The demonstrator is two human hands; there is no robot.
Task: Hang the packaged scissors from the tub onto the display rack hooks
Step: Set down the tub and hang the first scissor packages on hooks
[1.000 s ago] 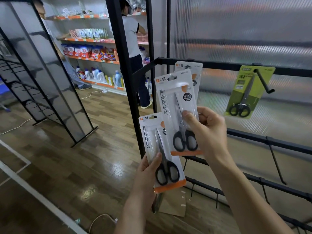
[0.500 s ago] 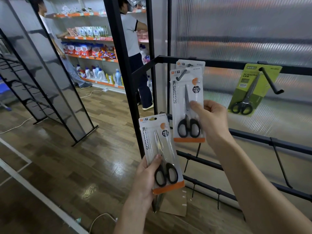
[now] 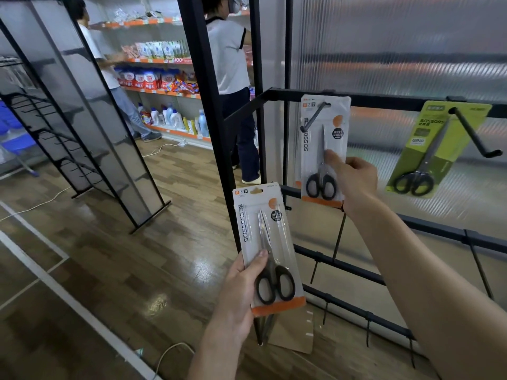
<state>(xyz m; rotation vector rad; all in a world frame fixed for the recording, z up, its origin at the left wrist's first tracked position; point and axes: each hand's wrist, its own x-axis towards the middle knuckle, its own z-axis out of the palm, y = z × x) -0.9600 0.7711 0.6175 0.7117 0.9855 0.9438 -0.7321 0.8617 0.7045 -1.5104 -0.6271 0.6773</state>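
Observation:
My right hand (image 3: 354, 182) pinches the lower part of a white scissors pack (image 3: 323, 149) that hangs on the left hook (image 3: 312, 117) of the black display rack (image 3: 365, 101). Another white pack sits just behind it on the same hook. My left hand (image 3: 241, 283) grips a second white-and-orange scissors pack (image 3: 267, 250), held upright below and left of the rack, with more packaging showing behind it. A green scissors pack (image 3: 436, 149) hangs on the right hook (image 3: 477, 137). The tub is out of view.
Lower rack bars (image 3: 356, 270) carry several bare hooks. A flat cardboard piece (image 3: 293, 335) lies on the wood floor. Two people stand at stocked orange shelves (image 3: 164, 61) behind. A dark slanted rack (image 3: 82, 124) stands left. A white cable (image 3: 167, 355) crosses the floor.
My right hand lifted its white pack up and to the right onto the left hook, where it now hangs. My left hand kept its pack nearly still.

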